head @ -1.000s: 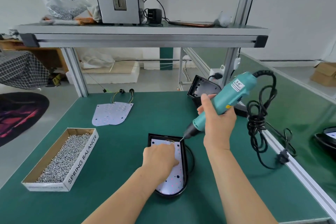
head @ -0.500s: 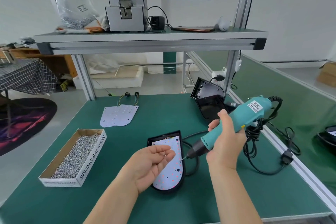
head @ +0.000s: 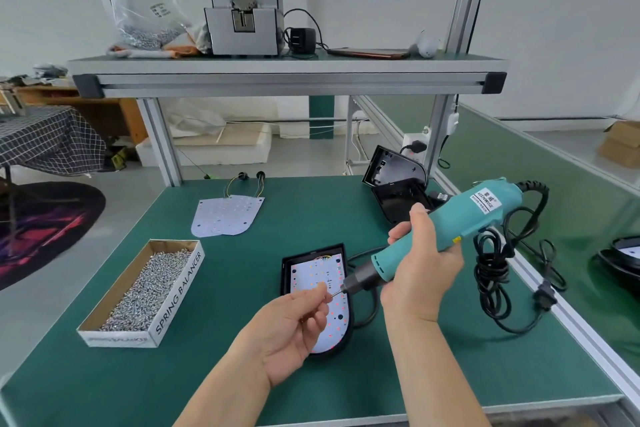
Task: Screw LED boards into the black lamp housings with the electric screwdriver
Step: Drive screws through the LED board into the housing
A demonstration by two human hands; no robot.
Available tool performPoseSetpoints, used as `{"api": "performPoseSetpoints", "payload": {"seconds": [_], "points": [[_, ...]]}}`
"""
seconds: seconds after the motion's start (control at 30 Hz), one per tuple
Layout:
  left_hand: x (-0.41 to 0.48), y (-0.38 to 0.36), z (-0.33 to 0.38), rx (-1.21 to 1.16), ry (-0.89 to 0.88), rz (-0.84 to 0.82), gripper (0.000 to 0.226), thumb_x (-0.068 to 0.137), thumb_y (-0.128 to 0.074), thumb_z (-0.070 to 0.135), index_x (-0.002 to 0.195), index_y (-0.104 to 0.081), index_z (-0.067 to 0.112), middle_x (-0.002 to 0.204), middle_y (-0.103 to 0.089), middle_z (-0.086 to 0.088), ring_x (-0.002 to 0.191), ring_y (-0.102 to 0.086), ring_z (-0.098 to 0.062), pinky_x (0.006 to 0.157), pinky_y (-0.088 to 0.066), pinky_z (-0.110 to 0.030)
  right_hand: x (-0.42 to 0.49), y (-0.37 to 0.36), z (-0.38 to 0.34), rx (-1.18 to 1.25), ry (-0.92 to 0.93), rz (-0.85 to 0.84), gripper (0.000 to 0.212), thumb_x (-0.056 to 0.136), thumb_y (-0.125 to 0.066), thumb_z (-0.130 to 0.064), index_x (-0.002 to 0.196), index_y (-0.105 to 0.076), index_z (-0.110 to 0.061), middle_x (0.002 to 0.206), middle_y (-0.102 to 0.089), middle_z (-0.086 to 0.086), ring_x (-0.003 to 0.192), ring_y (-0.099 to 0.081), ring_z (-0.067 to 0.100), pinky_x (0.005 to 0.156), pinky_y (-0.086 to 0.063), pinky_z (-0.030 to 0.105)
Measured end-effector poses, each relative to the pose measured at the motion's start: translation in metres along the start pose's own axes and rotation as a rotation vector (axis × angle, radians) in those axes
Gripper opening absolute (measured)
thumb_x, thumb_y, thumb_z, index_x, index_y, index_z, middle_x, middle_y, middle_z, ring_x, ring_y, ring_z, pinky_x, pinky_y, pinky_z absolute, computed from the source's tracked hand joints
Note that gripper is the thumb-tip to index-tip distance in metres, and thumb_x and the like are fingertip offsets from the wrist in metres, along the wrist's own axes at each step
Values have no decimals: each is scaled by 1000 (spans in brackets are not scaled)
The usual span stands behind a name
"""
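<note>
A black lamp housing (head: 286, 270) lies on the green table, with a white LED board (head: 317, 272) seated inside it. My right hand (head: 420, 269) grips the teal electric screwdriver (head: 440, 236), held nearly level above the board with its bit pointing left. My left hand (head: 291, 326) hovers over the board's lower half, thumb and forefinger pinching a small screw (head: 326, 292) right at the bit's tip. Part of the board is hidden under that hand.
A cardboard box of screws (head: 145, 288) sits at the left. Spare LED boards (head: 227, 215) with wires lie behind it. More black housings (head: 398, 184) stand at the back right. The screwdriver's coiled cable (head: 498, 260) trails along the table's right edge. A shelf (head: 287, 74) spans overhead.
The left hand lifted off the board, turned palm up with a screw, then pinched it to the bit. The screwdriver swung from pointing down at the board's top corner to level.
</note>
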State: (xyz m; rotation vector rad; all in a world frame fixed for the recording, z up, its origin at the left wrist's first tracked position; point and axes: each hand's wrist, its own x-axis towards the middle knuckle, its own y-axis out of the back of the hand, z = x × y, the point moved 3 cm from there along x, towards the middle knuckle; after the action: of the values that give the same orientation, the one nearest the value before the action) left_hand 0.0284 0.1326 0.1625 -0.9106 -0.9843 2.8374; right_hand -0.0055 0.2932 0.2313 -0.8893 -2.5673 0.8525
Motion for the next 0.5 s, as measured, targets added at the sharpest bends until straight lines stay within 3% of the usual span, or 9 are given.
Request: {"api": "performPoseSetpoints", "payload": {"seconds": [0.23,0.5], "points": [[1,2,-3,-157,14,-80,19,69,-67,-9,86,-75,-14,81,-70,-21,66,-72,-22,52,-58,-19,-1,-1,-4,-3,20,4,20,79,-71,-31,80,-54,-21,55,-58,-1,55,-53,15,58,-45,26],[1,2,-2,-97,0,-122,21,67,-64,-14,85,-76,-12,82,-69,-23,68,-73,-24,53,-58,-21,-1,-1,-5,-3,21,-9,19,79,-72,-30,80,-54,-22,55,-58,0,54,-54,15,57,-46,25]]}}
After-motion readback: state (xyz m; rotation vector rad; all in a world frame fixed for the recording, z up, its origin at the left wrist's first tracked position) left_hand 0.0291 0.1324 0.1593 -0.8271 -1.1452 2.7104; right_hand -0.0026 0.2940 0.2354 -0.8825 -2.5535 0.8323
